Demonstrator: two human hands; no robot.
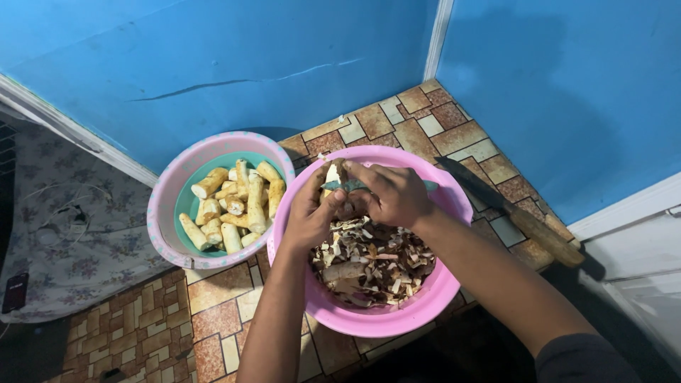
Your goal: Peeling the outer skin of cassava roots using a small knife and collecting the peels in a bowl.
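Pale, partly peeled cassava piece [332, 174] held upright in left hand [309, 216], fingers closed round it, over pink plastic basin [454, 206] of peelings. Right hand [391, 195] clasped on small knife [340, 186], blade laid crosswise against root.

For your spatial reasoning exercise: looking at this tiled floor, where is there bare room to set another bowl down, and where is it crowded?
Bare tile floor lies below the bowl of peeled cassava pieces, left of the left hand's forearm. A smaller patch sits by the blue wall corner. It is crowded where the two bowls touch, and right of the pink basin of peelings, where a large knife lies.
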